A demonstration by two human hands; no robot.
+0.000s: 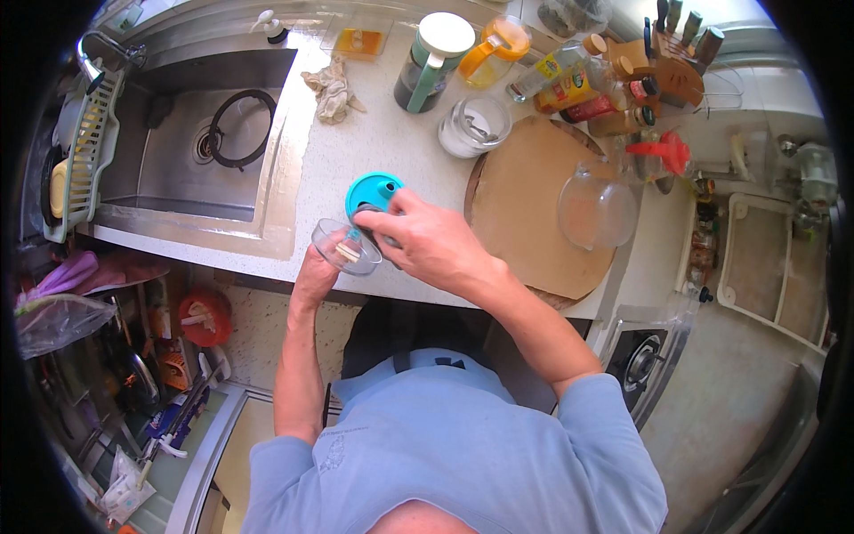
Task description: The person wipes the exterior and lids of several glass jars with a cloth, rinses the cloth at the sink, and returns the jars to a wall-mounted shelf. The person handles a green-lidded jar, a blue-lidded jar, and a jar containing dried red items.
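My left hand (319,270) holds a clear round container (347,247) tilted at the counter's front edge; something pale shows through its wall. My right hand (417,240) is just to the right of it, its fingers closed on a dark item (373,212) that they mostly cover, too hidden to name. A turquoise round lid (363,185) with a small spout lies beyond my fingers, partly covered by them. Whether my right hand touches the lid, I cannot tell. Farther back on the counter stands a glass jar (475,127) holding white contents and a spoon-like utensil.
A steel sink (173,180) with a black ring (241,129) is on the left. A crumpled cloth (331,92), a green-handled pitcher (430,63) and several bottles stand or lie behind. To the right, a clear bowl-like vessel (596,207) rests on a round board (527,200).
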